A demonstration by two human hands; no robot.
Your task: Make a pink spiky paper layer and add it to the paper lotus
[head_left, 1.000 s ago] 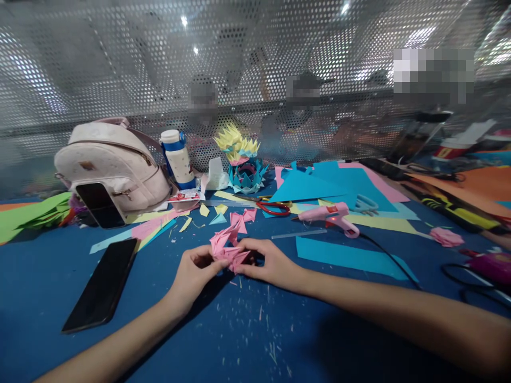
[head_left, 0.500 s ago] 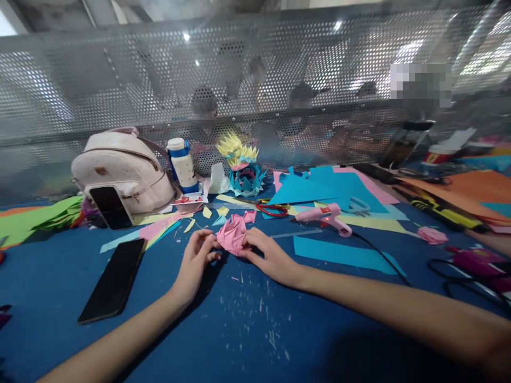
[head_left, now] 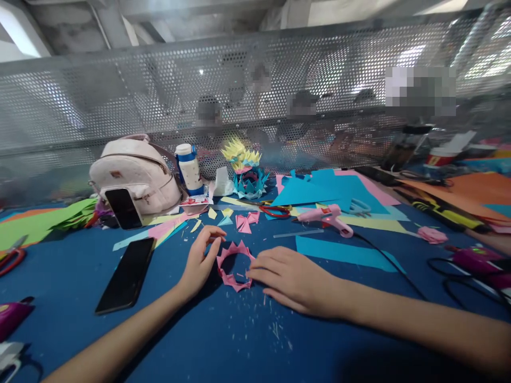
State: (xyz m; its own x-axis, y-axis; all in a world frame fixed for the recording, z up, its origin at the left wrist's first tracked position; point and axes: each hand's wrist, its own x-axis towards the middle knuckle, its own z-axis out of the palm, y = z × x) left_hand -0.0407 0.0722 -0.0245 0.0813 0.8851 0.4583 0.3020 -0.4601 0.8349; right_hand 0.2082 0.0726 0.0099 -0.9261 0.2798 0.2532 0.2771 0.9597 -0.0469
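Observation:
A pink paper ring (head_left: 224, 276) with a zigzag pointed edge lies spread out on the blue table between my hands. At its upper left, my left hand (head_left: 202, 260) is curved, thumb apart from the fingers, with nothing seen in its grasp. My right hand (head_left: 293, 279) is stretched out palm down, its fingertips at the ring's right edge, partly covering it. Behind the ring sit small folded pink paper pieces (head_left: 246, 221). Farther back, a layered paper flower has yellow points (head_left: 241, 151) above a blue pointed base (head_left: 250, 183).
A pink glue gun (head_left: 325, 215) with a black cord and red-handled scissors (head_left: 275, 210) lie beyond my right hand. A black phone (head_left: 125, 274) is left of my left arm. Backpack (head_left: 133, 175), bottle (head_left: 188, 170) and blue paper sheets (head_left: 331, 189) line the perforated metal screen.
The pink paper, bunched between both hands before, now lies opened as a ring nearer me. My right hand has come nearer and flattened out. The view has shifted slightly left.

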